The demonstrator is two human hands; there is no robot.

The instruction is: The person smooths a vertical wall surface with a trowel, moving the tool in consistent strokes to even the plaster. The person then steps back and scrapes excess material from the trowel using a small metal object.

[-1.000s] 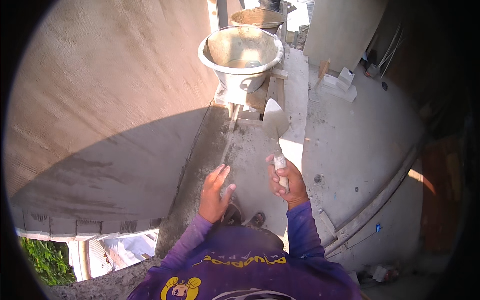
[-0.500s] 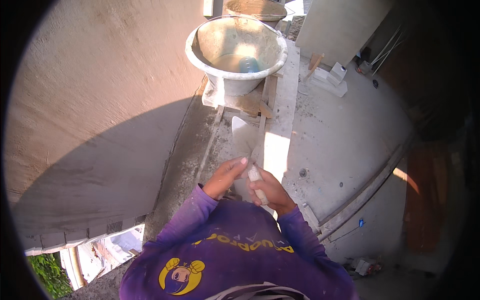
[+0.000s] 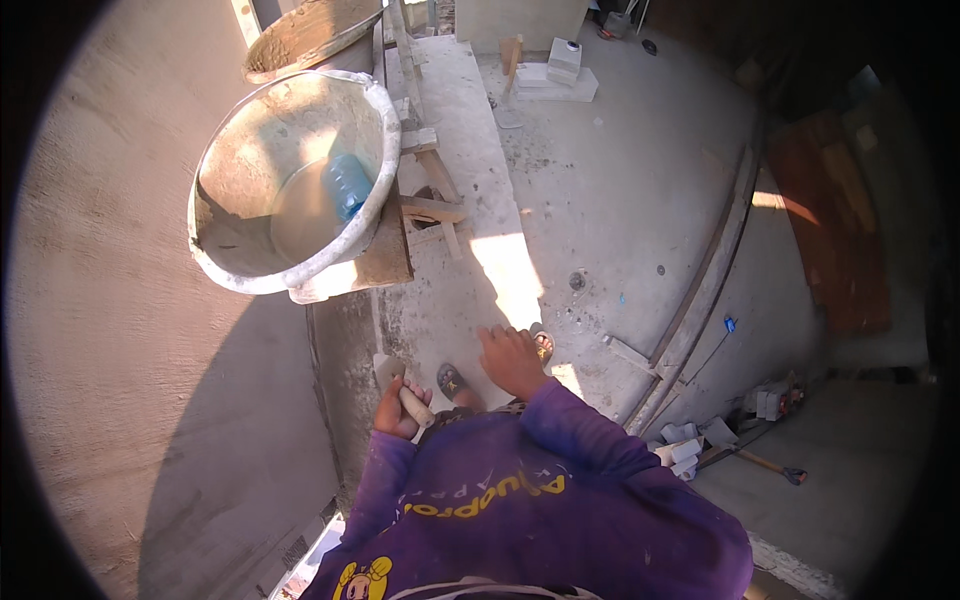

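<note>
My left hand (image 3: pixel 398 408) is closed around a trowel, where the blade meets the handle. The trowel's pale handle (image 3: pixel 417 407) points back toward my body, and its small grey blade (image 3: pixel 386 368) shows beyond my fingers. To the right, my right hand (image 3: pixel 510 362) is held apart from the trowel, back upward, holding nothing that I can see. Its fingers are loosely bent and slightly apart. Ahead on the left a large whitish bucket (image 3: pixel 352 255) stands on a board support. Inside it are cloudy liquid and a blue translucent plastic container (image 3: pixel 346 186).
A second tub (image 3: pixel 310 35) with brown mix stands behind the bucket, beside the plastered wall (image 3: pixel 110 250). Wooden pieces (image 3: pixel 435 208) jut out by the bucket. White blocks (image 3: pixel 560 80) lie on the concrete floor. A long raised edge (image 3: pixel 700 300) curves along the right.
My right hand has let go of the trowel handle and moved to the right. The trowel is now in my left hand alone. The view has shifted, with the bucket now nearer and further left.
</note>
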